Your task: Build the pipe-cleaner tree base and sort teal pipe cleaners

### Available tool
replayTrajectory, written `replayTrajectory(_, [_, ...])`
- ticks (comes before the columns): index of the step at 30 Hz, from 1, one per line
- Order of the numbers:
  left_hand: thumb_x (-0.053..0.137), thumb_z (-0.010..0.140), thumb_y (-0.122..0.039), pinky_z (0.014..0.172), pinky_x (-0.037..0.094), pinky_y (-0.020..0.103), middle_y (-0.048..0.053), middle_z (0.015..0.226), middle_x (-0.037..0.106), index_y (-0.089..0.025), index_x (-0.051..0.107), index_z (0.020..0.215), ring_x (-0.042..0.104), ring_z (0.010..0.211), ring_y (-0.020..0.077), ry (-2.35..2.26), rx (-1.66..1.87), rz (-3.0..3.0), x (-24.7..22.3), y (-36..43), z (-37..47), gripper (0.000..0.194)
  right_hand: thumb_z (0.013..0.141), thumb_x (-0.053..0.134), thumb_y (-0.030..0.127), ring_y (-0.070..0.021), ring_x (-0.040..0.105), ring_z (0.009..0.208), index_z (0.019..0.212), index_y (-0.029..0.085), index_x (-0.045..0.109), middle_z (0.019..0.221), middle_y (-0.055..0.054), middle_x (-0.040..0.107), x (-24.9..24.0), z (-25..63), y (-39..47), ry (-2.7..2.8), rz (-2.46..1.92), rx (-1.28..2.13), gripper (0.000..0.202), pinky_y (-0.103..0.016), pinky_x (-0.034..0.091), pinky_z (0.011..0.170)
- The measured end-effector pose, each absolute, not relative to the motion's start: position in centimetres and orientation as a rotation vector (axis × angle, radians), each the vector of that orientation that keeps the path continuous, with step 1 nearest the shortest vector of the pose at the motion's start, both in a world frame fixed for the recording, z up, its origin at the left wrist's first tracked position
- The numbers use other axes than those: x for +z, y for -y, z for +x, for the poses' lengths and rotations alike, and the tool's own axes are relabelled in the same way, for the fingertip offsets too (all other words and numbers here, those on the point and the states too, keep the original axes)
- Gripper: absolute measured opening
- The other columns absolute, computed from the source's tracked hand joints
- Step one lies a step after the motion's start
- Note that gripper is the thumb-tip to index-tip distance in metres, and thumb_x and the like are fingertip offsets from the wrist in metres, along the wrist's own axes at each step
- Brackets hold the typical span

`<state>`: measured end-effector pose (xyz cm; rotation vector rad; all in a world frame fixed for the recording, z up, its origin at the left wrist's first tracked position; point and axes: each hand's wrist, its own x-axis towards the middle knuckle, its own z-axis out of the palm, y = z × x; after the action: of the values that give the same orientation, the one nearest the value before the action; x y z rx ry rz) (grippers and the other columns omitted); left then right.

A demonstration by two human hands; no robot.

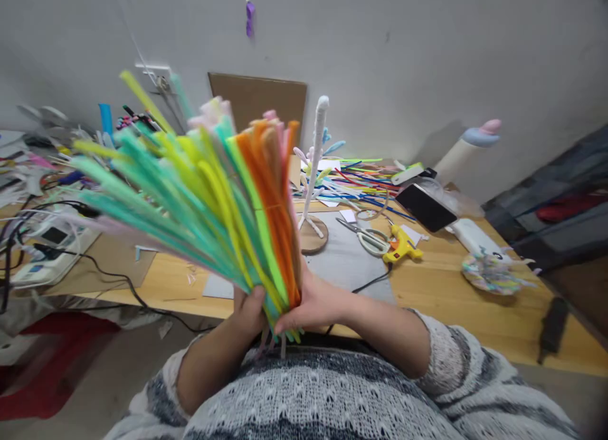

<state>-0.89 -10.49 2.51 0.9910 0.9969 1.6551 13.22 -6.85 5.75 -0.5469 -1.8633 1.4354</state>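
Note:
A thick bundle of pipe cleaners (223,199) in mint, yellow, green, orange and pink is held up in front of me, fanning out to the upper left. My left hand (251,310) is closed around its lower end, thumb on the front. From the other side, my right hand (316,301) wraps the same end. Many of the fingers are hidden behind the bundle. Just beyond it, a white wrapped stem (316,155) rises from a round wooden base (311,236) on a grey mat (342,263).
Scissors (365,235) and a yellow glue gun (401,245) lie right of the base. Farther right are a phone (426,207) and a white bottle (468,152). More loose pipe cleaners (361,183) lie by the wall. A power strip (57,250) with cords sits at left.

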Motion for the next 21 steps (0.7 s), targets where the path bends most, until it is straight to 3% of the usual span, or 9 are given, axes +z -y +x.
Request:
replayTrajectory(3, [0.054, 0.077, -0.056, 0.105, 0.038, 0.044, 0.011, 0.124, 0.056, -0.020, 0.042, 0.133, 0.046, 0.123, 0.0302, -1.022, 1.545, 1.374, 4.7, 8.7, 1.1, 0.067, 0.058, 0.080, 0.040, -0.0306, 0.049, 0.118, 0.118, 0.023, 0.050, 0.123, -0.010, 0.054, 5.2, 14.5, 8.1, 1.634, -0.662, 1.427, 0.069, -0.051, 0.036, 0.103])
replayTrajectory(6, [0.046, 0.086, -0.046, 0.112, 0.027, 0.044, 0.011, 0.129, 0.052, -0.019, 0.044, 0.131, 0.041, 0.127, 0.0287, -0.870, 1.344, 1.841, 7.2, 6.4, 4.4, 0.053, 0.062, 0.077, 0.040, -0.0305, 0.058, 0.106, 0.107, 0.024, 0.056, 0.110, -0.008, 0.064, 4.1, 17.0, 9.0, 1.348, -0.839, 1.394, 0.052, -0.050, 0.047, 0.092])
replayTrajectory(12, [0.044, 0.089, -0.037, 0.108, 0.032, 0.042, 0.012, 0.137, 0.044, -0.018, 0.026, 0.141, 0.041, 0.127, 0.0249, -0.657, 1.061, 1.884, 6.4, 2.6, 11.3, 0.058, 0.061, 0.077, 0.039, -0.0319, 0.060, 0.106, 0.119, 0.022, 0.053, 0.105, -0.009, 0.067, 2.5, 22.1, 7.5, 0.826, -1.036, 1.225, 0.065, -0.046, 0.054, 0.083])
replayTrajectory(16, [0.043, 0.090, -0.040, 0.109, 0.031, 0.046, 0.015, 0.138, 0.043, -0.017, 0.024, 0.142, 0.039, 0.129, 0.0264, -0.740, 0.930, 1.883, 3.4, 1.5, 11.7, 0.060, 0.058, 0.078, 0.028, -0.0295, 0.063, 0.101, 0.113, 0.019, 0.055, 0.104, -0.008, 0.069, 2.9, 24.7, 4.1, 0.831, -1.101, 1.284, 0.061, -0.045, 0.053, 0.084])
replayTrajectory(21, [0.049, 0.086, -0.043, 0.111, 0.023, 0.053, 0.020, 0.147, 0.025, -0.013, 0.021, 0.144, 0.021, 0.138, 0.0319, -1.121, 0.732, 2.059, 1.3, 1.3, 8.9, 0.071, 0.055, 0.078, 0.020, -0.0256, 0.065, 0.095, 0.108, 0.019, 0.053, 0.109, -0.008, 0.068, 2.2, 25.6, 0.0, 0.810, -1.154, 1.432, 0.058, -0.040, 0.055, 0.079])
